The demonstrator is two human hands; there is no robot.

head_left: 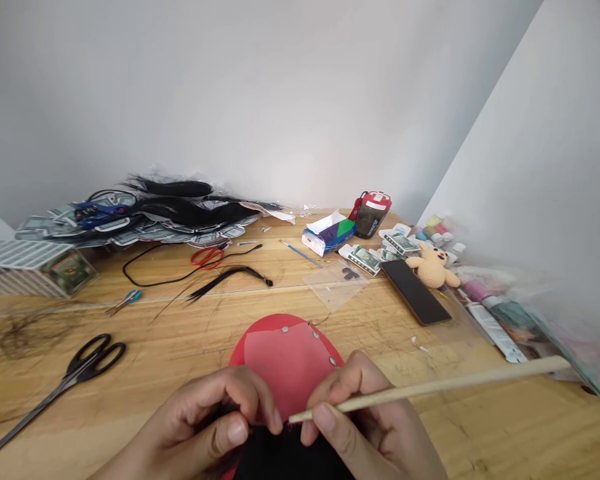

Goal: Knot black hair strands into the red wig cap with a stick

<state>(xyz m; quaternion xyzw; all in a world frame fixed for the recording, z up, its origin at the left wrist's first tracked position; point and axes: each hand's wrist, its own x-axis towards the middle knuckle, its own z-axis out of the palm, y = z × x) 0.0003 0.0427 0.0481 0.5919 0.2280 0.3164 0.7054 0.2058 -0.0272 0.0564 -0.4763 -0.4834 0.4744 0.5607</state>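
My right hand (360,420) pinches a pale wooden stick (440,389), whose tapered tip meets the edge of a black piece (285,457). That black material lies over the lower part of a red rounded piece (285,373), which carries several small silvery dots near its upper right rim. Fingers curled, my left hand (225,420) grips the black piece's edge just left of the stick's tip. The fingers hide part of that edge.
Black scissors (83,363) lie at the left, with small blue scissors (127,300) beyond. Black hair bundles (190,210) are heaped by the wall. A black hair strand (230,279), a phone (415,291), a plush toy (433,265) and a blue packet (329,235) lie farther back.
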